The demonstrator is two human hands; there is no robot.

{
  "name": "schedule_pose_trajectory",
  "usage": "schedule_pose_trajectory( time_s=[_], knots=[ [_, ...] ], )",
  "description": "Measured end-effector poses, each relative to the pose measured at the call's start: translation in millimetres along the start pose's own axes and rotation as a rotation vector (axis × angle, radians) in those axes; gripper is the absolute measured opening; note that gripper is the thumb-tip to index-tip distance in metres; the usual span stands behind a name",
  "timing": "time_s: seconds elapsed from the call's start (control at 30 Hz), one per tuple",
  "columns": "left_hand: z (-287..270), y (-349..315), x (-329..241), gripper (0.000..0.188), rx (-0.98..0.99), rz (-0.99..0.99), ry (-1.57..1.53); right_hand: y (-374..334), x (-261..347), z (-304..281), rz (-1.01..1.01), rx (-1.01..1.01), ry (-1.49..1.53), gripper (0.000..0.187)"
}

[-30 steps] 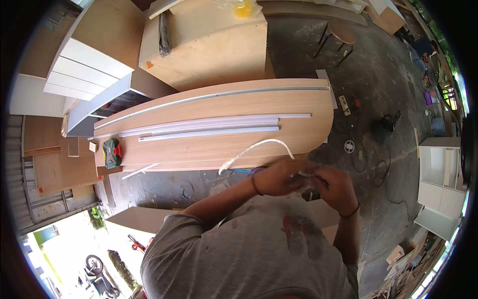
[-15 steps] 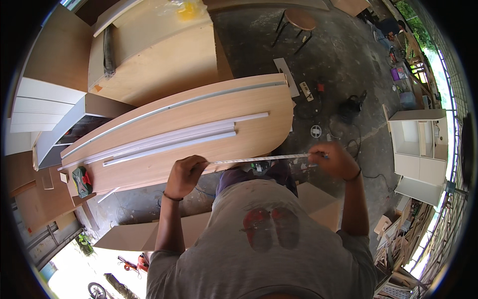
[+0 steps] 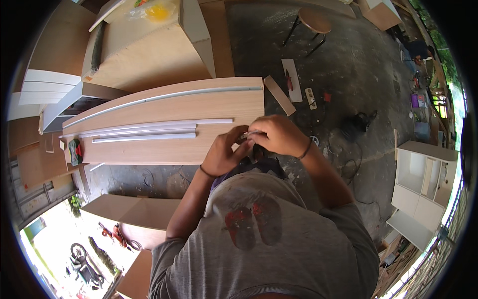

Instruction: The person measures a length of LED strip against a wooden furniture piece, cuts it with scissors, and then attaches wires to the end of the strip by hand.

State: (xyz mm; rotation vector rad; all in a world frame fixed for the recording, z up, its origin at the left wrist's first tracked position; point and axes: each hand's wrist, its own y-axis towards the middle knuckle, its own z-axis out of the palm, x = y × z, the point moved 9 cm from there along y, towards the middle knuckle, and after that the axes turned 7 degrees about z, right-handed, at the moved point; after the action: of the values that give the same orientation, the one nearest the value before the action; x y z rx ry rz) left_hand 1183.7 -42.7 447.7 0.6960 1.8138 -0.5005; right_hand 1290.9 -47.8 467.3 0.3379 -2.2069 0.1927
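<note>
Item 1: pale strip, small, light-coloured, mostly hidden by fingers. Position: in mid-air in front of the person's chest, just off the near right part of the worktop. Long axis: the short visible stretch lies roughly crosswise, left to right as the person faces; its full length and which end leads cannot be told.

Item 2: right hand. Fingers curled and pinched together on the strip, which meets them at the fingertips, on the hand's left side. Dark band at the wrist.

Item 3: left hand. Fingers bent, thumb and forefinger converging on the strip from the left; whether they clamp it cannot be told. The strip lies at the fingertips, to the right of the palm. Both hands nearly meet around it.

Item 4: worktop, light wood-coloured, long axis crosswise, bearing white lengths of trim laid roughly parallel to it, and a metal strip near the far edge.

Item 5: green and red object, at the worktop's left end.

Item 6: round stool, brown seat, dark legs, standing on the floor well beyond the hands.

Item 7: white cabinet, far right.
</note>
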Motion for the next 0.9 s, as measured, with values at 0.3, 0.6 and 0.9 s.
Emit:
schedule_pose_trajectory(
  time_s=[0.3,0.6,0.9],
  knots=[
    [-11.4,42.7,53.4,0.012,-0.083,-0.058,0.346,-34.1,-164.1,-52.5,0.337,0.167,0.167,0.015],
    [13.5,48.2,77.9,0.027,0.014,0.014,0.347,-11.5,-157.1,-33.9,0.069,-0.119,0.218,0.016],
    [40.6,93.4,87.4,0.019,0.050,-0.220,0.358,-5.2,-205.9,-23.6,0.127,-0.103,0.340,0.020]
  ],
)
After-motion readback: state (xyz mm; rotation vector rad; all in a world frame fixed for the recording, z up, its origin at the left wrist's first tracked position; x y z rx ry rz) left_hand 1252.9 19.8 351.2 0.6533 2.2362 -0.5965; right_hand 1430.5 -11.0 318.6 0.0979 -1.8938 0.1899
